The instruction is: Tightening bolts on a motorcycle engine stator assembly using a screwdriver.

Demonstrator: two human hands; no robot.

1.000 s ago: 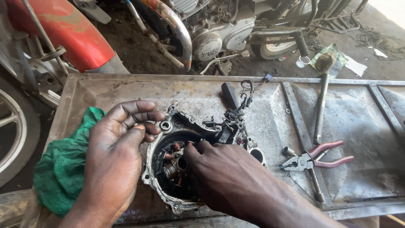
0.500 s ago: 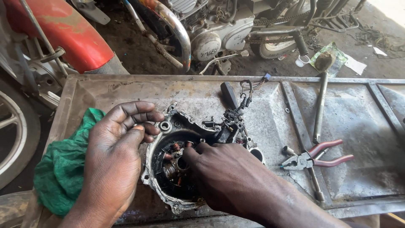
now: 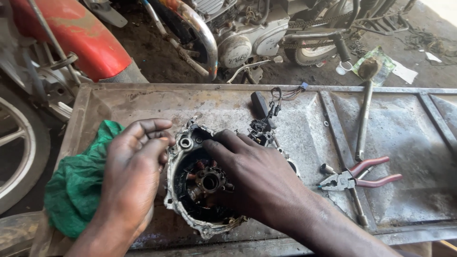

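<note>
A grimy, round grey metal engine cover (image 3: pixel 200 190), with copper-wound coils around a central hub, lies near the front edge of a dented grey sheet-metal tray (image 3: pixel 304 119). The left hand (image 3: pixel 133 176) rests against the cover's left rim, fingers curled together with the fingertips bunched near a small round boss. The right hand (image 3: pixel 252 176) lies over the cover's right side, fingers pressed close and bent down into the cavity; whether they pinch anything cannot be told. A crumpled green rag (image 3: pixel 76 185) sits under the left hand. Red-handled pliers (image 3: pixel 362 175) and a long metal rod (image 3: pixel 364 119) lie to the right. A black wired connector (image 3: pixel 262 109) lies just behind the cover.
</note>
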